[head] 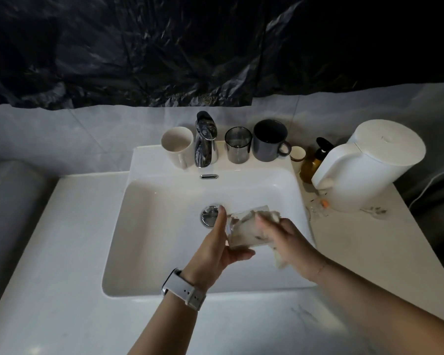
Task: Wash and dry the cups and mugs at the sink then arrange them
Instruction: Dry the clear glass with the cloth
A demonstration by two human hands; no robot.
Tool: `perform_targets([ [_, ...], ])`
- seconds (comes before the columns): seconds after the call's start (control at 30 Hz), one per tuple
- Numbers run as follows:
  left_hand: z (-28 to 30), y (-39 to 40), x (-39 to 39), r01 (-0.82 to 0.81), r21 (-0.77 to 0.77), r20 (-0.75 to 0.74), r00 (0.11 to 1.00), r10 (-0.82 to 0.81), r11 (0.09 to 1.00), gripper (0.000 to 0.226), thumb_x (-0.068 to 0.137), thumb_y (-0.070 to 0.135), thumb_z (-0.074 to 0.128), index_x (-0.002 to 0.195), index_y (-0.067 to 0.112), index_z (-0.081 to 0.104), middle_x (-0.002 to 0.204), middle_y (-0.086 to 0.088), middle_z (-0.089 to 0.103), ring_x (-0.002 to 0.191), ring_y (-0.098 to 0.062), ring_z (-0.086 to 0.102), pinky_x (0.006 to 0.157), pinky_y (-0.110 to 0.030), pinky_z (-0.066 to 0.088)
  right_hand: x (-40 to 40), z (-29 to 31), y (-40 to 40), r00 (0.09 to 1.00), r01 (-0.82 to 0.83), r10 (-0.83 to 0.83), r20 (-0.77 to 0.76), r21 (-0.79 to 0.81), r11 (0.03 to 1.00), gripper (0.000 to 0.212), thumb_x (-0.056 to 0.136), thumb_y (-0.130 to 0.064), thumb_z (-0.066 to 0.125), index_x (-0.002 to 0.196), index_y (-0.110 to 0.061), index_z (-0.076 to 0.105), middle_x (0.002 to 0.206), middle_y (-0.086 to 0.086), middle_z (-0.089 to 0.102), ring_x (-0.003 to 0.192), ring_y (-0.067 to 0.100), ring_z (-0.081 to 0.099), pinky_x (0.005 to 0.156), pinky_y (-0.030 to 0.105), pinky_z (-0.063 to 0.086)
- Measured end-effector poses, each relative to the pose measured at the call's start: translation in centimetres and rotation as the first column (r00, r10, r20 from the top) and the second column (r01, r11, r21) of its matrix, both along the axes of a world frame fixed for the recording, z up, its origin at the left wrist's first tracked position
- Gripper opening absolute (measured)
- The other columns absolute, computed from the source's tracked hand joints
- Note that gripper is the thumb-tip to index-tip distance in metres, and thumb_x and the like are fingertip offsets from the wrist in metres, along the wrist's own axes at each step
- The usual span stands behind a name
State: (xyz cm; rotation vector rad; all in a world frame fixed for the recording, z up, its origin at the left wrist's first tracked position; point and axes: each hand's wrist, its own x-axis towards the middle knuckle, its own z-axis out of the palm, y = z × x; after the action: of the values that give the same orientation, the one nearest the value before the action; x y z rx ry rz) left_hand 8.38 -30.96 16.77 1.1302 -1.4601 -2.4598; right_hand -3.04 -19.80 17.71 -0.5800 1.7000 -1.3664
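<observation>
Over the white sink my left hand holds a clear glass cup on its side, thumb under it. My right hand grips a pale cloth that is pushed into the cup's mouth. On the ledge behind the basin stand a white mug, a clear grey tumbler, a dark grey mug with its handle to the right, and a small paper cup.
The chrome tap rises between the white mug and the tumbler, with no water seen running. A drain plug lies just beyond my left fingertips. At the right stand an amber pump bottle and a white kettle. Black plastic sheeting covers the wall.
</observation>
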Motion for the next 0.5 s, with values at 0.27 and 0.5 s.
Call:
perform_targets([
  [0.27, -1.9, 0.7, 3.9, -0.078, -0.862, -0.200, 0.960, -0.194, 0.502, 0.055, 0.094, 0.062, 0.041, 0.131, 0.022, 0.044, 0.127, 0.000, 0.048, 0.117, -0.011, 0.052, 0.097, -0.024, 0.045, 1.3, -0.4, -0.4, 0.802, 0.010, 0.028, 0.596, -0.060, 0.998, 0.061, 0.084, -0.048, 0.062, 0.123, -0.002, 0.057, 0.113, 0.009, 0.065, 0.105, 0.022, 0.062, 0.099, 0.036, 0.045],
  [0.5, 0.0, 2.0, 2.3, -0.243, -0.502, -0.169, 0.969, 0.181, 0.830, 0.036, 0.101, 0.048, 0.037, 0.109, 0.017, 0.053, 0.098, -0.008, 0.060, 0.074, -0.019, 0.062, 0.050, -0.031, 0.050, 2.7, 1.1, -0.2, 0.944, -0.062, 0.097, 0.315, -0.119, 0.991, 0.042, 0.092, -0.057, 0.044, 0.079, -0.029, 0.072, 0.075, -0.007, 0.071, 0.075, 0.003, 0.067, 0.075, 0.017, 0.049],
])
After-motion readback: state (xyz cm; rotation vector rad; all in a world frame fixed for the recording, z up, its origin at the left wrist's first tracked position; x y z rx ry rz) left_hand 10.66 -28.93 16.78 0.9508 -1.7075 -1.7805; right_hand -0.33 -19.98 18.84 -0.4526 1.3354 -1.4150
